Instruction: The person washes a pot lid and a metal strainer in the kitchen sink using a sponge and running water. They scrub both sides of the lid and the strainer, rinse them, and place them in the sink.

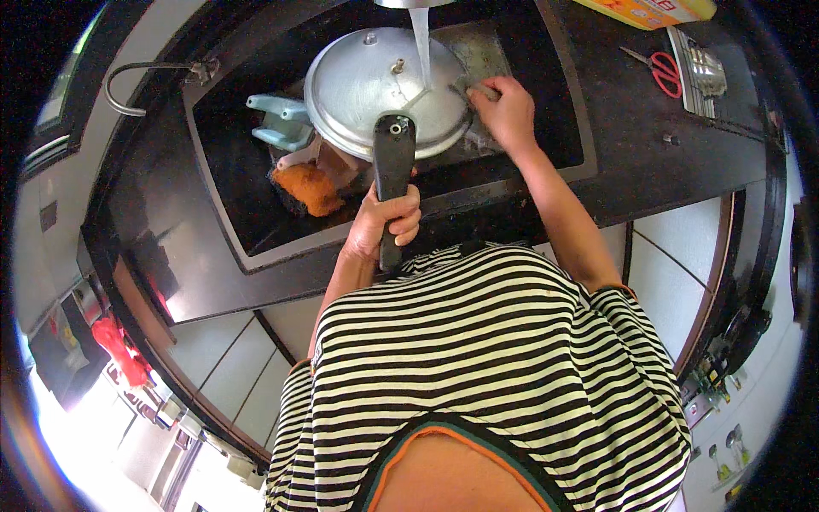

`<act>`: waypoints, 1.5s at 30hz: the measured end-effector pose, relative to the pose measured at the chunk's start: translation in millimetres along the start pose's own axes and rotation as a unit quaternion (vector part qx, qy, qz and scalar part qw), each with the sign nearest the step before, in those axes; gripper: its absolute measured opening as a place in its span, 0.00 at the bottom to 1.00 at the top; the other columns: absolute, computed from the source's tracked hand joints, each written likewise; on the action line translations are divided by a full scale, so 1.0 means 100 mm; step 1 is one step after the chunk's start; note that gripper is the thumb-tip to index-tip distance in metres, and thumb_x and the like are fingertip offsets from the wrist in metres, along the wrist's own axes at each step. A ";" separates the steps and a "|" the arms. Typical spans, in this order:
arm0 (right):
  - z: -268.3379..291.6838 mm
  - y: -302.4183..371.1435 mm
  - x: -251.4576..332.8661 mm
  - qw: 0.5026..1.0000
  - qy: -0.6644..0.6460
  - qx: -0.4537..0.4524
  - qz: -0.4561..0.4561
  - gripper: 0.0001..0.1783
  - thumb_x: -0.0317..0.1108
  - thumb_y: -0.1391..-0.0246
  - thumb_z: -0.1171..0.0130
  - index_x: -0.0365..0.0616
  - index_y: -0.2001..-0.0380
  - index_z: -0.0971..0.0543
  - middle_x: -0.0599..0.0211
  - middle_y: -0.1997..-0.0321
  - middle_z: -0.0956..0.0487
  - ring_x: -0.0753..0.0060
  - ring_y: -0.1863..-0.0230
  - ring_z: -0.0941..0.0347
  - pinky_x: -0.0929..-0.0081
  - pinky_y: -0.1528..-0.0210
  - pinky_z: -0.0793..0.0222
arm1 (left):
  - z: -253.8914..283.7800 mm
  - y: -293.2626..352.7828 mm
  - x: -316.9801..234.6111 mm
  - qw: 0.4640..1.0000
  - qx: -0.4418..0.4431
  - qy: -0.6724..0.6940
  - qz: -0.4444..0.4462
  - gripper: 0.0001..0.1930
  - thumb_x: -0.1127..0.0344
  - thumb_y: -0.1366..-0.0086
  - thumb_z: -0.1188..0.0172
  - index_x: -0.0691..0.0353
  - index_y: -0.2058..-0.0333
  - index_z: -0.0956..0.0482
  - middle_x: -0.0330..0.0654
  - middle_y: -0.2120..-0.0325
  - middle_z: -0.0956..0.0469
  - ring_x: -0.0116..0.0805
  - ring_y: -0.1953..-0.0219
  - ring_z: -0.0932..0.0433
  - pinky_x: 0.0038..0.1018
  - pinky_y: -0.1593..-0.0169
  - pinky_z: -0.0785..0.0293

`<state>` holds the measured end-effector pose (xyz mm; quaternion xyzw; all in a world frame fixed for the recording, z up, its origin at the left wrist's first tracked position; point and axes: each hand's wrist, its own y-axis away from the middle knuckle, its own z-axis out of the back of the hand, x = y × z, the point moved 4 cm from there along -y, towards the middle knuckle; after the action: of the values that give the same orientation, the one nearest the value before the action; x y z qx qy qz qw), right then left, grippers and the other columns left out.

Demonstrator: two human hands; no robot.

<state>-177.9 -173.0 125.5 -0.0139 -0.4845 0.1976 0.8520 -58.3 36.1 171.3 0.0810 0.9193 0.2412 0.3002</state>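
A round silver pressure cooker lid (354,90) is held top side up over the dark sink (223,229). My left hand (384,224) is wrapped around its long black handle (394,162), which points toward me. Water (422,51) runs from the tap (414,2) onto the lid's top. At the lid's right edge is my right hand (512,111), its thumb and fingers pinched together near the rim. Something small and greyish shows at those fingertips, but its kind is unclear. Below the lid's left side lie a light blue plastic piece (281,126) and an orange scrubbing cloth (311,189).
Red-handled scissors (665,75) lie on the dark counter (636,128) to the right, beside a clear plastic pack (704,72). A yellow-orange package (653,10) is at the far right. A curved metal hook-like pipe (124,81) stands left of the sink.
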 end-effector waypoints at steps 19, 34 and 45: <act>-0.03 0.20 0.37 0.996 -0.008 0.092 0.011 0.15 0.37 0.62 0.30 0.39 0.73 0.21 0.57 0.70 0.21 0.56 0.69 0.23 0.69 0.65 0.28 | -0.07 0.02 0.05 0.999 -0.022 0.028 0.006 0.20 0.80 0.42 0.46 0.62 0.51 0.36 0.37 0.80 0.37 0.20 0.88 0.44 0.20 0.86 0.45; -0.17 -0.20 -0.10 0.990 0.068 0.099 0.073 0.15 0.39 0.57 0.34 0.40 0.67 0.20 0.53 0.65 0.21 0.51 0.64 0.23 0.64 0.62 0.28 | 0.06 0.17 0.01 0.998 -0.031 0.060 0.001 0.21 0.79 0.44 0.45 0.63 0.51 0.35 0.36 0.81 0.39 0.19 0.88 0.44 0.19 0.87 0.46; -0.72 0.13 -0.79 0.800 0.303 0.465 0.230 0.20 0.32 0.46 0.53 0.47 0.49 0.29 0.55 0.48 0.29 0.50 0.48 0.31 0.57 0.51 0.32 | 0.20 0.50 -0.09 0.994 -0.099 0.033 -0.037 0.22 0.80 0.45 0.44 0.63 0.51 0.35 0.38 0.81 0.36 0.21 0.90 0.43 0.19 0.88 0.45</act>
<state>-158.5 -176.3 20.0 0.2131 -0.0342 0.5752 0.7890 -38.8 85.2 186.3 0.0090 0.9025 0.3228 0.2849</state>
